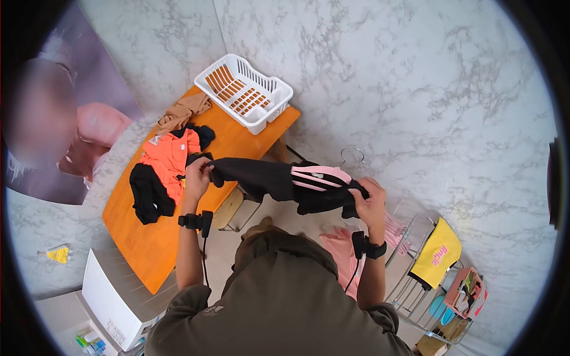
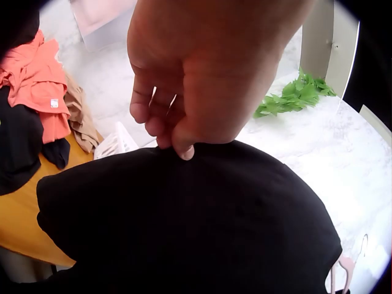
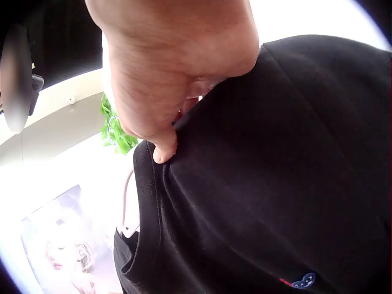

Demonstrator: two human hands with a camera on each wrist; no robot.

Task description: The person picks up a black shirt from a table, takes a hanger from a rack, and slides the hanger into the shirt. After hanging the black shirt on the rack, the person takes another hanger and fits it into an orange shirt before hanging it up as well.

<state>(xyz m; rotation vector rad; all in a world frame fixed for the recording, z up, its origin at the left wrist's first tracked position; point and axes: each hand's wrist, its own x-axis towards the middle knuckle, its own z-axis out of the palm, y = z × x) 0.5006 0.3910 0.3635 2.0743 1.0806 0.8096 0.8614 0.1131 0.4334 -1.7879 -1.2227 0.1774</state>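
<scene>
A black T-shirt (image 1: 255, 175) is stretched between my two hands above the floor, beside the table. My left hand (image 1: 198, 178) pinches its fabric at one end, thumb in front, with the cloth hanging below in the left wrist view. At the other end my right hand (image 1: 371, 199) pinches the shirt close to its ribbed neckband (image 3: 146, 208). A small blue and red embroidered mark (image 3: 303, 281) shows on the cloth. A pink hanger (image 1: 323, 173) with a metal hook overlaps the shirt near my right hand; part of it shows by the neck opening.
On the orange table (image 1: 142, 252) lie an orange garment (image 1: 169, 157), black clothing (image 1: 148, 196) and a tan garment (image 1: 184, 113). A white plastic basket (image 1: 255, 124) stands at its far end. Right of me is a metal rack (image 1: 409, 291) with a yellow cloth (image 1: 436, 252) and pink hangers (image 1: 396, 232).
</scene>
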